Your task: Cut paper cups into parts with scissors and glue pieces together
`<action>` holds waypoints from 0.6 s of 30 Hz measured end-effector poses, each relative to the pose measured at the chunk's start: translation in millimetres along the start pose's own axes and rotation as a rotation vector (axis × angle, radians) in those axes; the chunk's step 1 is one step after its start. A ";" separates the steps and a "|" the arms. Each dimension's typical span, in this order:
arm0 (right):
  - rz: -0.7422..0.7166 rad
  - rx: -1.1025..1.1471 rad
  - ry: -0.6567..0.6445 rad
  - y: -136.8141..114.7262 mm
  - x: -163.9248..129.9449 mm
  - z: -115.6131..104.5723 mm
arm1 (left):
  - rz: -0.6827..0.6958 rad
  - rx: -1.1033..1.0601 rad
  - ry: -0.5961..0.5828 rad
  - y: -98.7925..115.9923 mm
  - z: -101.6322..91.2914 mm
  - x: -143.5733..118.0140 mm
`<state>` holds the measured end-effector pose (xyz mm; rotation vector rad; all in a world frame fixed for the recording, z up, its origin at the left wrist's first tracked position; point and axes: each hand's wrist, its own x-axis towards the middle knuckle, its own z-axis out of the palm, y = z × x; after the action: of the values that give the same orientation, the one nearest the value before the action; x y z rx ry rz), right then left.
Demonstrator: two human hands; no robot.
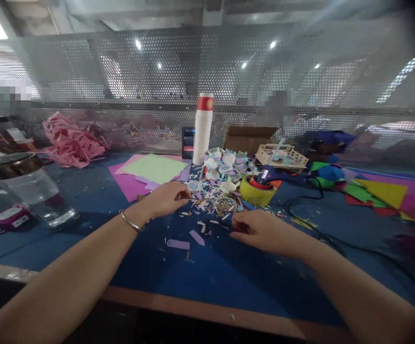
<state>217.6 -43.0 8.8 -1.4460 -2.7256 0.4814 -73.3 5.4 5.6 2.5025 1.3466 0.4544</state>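
My left hand (pixel 169 197), a silver bangle at its wrist, is over the table with its fingers curled together. Right by its fingertips is a small round piece with a grid pattern (pixel 195 186); whether they touch it is unclear. My right hand (pixel 257 230) is closed just above the table, a thin dark shape showing at its fingertips, too blurred to name. Between and beyond my hands spreads a heap of paper scraps (pixel 211 203). Nearer me lie a purple paper strip (pixel 178 244) and a pointed purple paper piece (pixel 197 237).
Behind the scraps rise stacked paper cups (pixel 202 131) beside a pile of small round cutouts (pixel 229 160). A yellow tape roll (pixel 259 191) holds a dark tool with a black cable (pixel 289 205). Coloured sheets (pixel 153 168) lie left of centre; a glass tumbler (pixel 38 191) stands farther left.
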 end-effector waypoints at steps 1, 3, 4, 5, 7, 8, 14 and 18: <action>0.008 -0.013 0.001 -0.6 -0.4 0.0 | -0.016 0.026 0.026 -3.5 2.9 2.3; 0.031 -0.040 0.012 -1.8 -0.8 -0.3 | -0.045 0.082 0.098 -8.3 10.8 8.5; 0.041 -0.052 0.019 -2.4 -0.8 -0.4 | -0.069 0.110 0.134 -9.8 15.1 12.6; 0.050 -0.062 0.026 -2.8 -0.7 -0.5 | -0.095 0.132 0.161 -10.6 19.1 17.4; 0.051 -0.078 0.036 -3.1 -0.3 -0.2 | -0.124 0.165 0.180 -10.8 25.2 29.1; 0.048 -0.083 0.037 -3.0 -0.1 0.1 | -0.124 0.177 0.175 -10.4 26.9 35.8; 0.050 -0.106 0.037 -1.2 -0.4 0.2 | -0.076 0.175 0.047 -14.2 24.0 75.1; 0.048 -0.094 0.041 -2.0 -0.7 -0.7 | -0.037 0.110 0.047 -22.6 22.4 81.7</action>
<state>216.5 -44.4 10.0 -1.5281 -2.7215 0.3255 -39.2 84.4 -11.3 2.5642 1.4713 0.4460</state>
